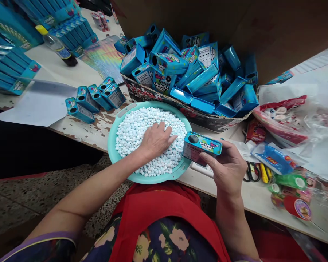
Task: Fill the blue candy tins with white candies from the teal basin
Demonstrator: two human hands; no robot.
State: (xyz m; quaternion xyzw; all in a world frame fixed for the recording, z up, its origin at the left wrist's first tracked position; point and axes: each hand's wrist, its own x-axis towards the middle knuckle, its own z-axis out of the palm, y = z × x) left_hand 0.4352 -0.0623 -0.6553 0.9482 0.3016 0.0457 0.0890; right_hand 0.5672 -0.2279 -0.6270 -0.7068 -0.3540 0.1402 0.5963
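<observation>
My left hand (156, 140) rests in the pile of small white candies (136, 127) that fills a round turquoise basin (112, 145). Its fingers are spread, and their tips sink partly among the candies. To the right of the basin, my right hand (231, 165) grips a small blue candy tin (203, 142) between thumb and fingers. The tin's lettered top, with a dark round opening at its left end, faces me. Behind the basin stands a cardboard box (221, 123) heaped with similar blue tins (169, 63).
Several blue tins (109, 94) stand left of the basin. Farther left are packed trays of tins (11, 69), white paper (38, 103) and a yellow-capped bottle (57, 47). Scissors (253, 173), a yellow cutter (264, 174), green tape (292, 181) and plastic bags (284, 127) lie at right.
</observation>
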